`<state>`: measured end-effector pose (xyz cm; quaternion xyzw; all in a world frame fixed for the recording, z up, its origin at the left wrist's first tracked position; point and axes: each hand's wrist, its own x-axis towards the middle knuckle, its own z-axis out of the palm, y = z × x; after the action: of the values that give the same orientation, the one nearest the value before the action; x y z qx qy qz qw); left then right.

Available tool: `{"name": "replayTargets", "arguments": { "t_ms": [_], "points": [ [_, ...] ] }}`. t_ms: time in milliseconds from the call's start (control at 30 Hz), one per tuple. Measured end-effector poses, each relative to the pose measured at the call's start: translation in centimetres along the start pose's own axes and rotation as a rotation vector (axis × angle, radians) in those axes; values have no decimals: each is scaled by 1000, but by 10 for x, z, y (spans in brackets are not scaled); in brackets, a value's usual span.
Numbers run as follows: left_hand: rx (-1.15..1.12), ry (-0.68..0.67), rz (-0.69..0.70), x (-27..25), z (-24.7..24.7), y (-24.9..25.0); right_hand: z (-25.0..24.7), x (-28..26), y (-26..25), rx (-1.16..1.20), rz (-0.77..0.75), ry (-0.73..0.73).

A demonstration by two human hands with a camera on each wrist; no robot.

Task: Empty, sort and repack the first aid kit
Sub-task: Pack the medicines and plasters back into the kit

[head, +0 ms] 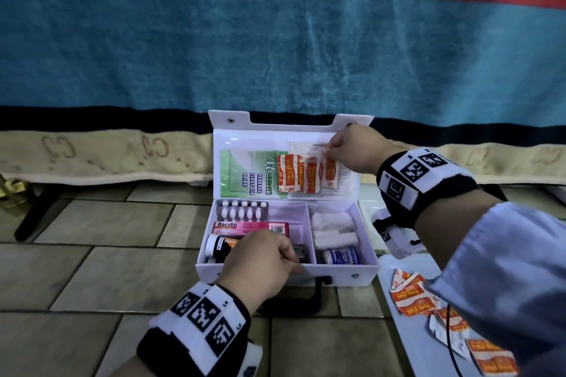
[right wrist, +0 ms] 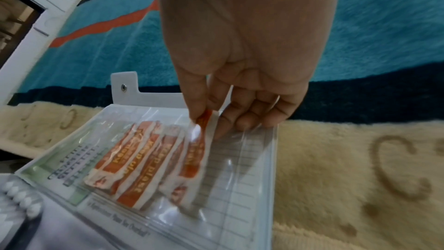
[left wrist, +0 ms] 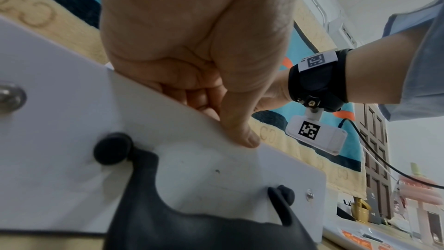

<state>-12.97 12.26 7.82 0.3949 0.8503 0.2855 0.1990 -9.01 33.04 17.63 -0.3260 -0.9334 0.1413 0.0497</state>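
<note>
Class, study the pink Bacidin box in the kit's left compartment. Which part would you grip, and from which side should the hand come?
Probably best to pinch the Bacidin box across its long edges, coming from above. It lies flat with its broad face up, the blister pack behind it and the left hand and a small bottle in front. Its right end is freest; that part of the compartment looks open.

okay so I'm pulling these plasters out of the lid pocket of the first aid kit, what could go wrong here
1. The right hand pinches just one plaster; the other plasters overlap it in the lid pocket and may drag out and scatter.
2. The left hand grips only the kit's front wall, so a hard tug could tip the open kit and its contents.
</note>
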Motion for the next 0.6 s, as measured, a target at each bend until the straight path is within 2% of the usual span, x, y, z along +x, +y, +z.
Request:
{"name": "replayTargets", "arguments": {
  "t_ms": [433,600],
  "points": [
    [-12,-13,-13,-1,-1,2,-1,1,1,-11,-10,-14],
    [-15,-25,-28,-1,-2,3,7,1,4,-35,-25,48]
  ]
}}
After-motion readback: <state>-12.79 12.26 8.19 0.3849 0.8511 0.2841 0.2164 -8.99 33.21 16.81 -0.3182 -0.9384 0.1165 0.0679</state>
